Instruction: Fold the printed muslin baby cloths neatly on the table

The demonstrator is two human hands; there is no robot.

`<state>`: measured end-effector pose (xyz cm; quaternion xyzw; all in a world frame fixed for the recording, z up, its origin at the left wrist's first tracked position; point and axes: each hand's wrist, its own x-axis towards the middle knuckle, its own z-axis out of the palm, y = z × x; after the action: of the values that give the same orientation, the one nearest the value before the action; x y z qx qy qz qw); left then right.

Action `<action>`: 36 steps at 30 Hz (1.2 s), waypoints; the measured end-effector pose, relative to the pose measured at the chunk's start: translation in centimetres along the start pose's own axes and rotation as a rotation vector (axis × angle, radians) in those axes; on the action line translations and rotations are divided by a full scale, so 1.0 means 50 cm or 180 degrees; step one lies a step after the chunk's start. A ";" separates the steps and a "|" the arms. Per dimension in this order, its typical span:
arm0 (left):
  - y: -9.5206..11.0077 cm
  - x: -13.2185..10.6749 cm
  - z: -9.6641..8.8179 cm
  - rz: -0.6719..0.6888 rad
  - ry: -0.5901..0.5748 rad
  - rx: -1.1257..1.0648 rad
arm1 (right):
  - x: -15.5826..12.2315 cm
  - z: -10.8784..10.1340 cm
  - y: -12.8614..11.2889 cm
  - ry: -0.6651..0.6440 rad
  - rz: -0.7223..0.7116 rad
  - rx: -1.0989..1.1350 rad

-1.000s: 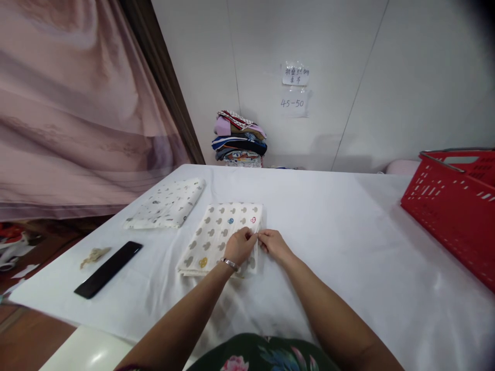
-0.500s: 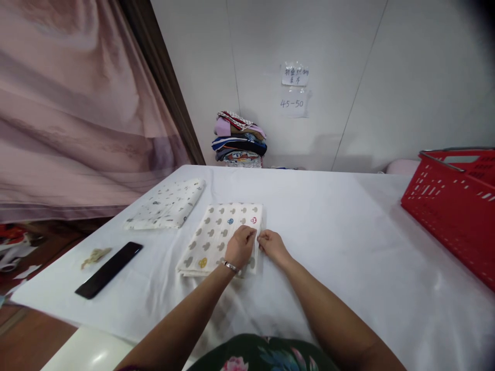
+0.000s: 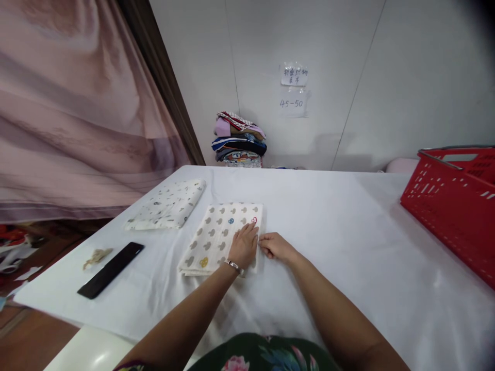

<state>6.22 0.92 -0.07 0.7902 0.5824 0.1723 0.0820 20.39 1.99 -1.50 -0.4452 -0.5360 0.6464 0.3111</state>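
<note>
One folded cream fabric piece with grey mushroom prints (image 3: 212, 233) lies, in the head view, left of centre on the white-covered table (image 3: 328, 221). Our left hand (image 3: 244, 246) rests flat on its right part, fingers extended; our right hand (image 3: 276, 247) curls its fingers narrowly at the right edge, whether gripping we cannot tell. Tugging there, or dragging the left palm, could skew the layers.
</note>
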 end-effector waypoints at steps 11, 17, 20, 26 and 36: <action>-0.007 -0.006 0.017 0.0015 0.0013 0.0128 | 0.002 -0.008 -0.002 -0.0062 0.0111 0.0056; -0.006 -0.010 0.025 0.0000 0.0224 0.0378 | 0.007 -0.023 -0.003 0.0361 0.0123 0.0154; -0.002 -0.011 0.027 0.0109 0.0227 0.0587 | 0.015 -0.024 0.005 0.0704 0.0212 0.0211; -0.002 -0.011 0.029 0.0160 0.0082 0.0727 | 0.018 -0.014 0.012 0.0674 0.0304 0.0248; -0.004 -0.020 0.012 0.0252 0.0045 0.0465 | 0.017 0.009 0.024 0.0419 0.0100 -0.0006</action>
<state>5.99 0.11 -0.89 0.8152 0.5624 0.1380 0.0131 19.71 2.30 -2.85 -0.4954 -0.5079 0.6200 0.3350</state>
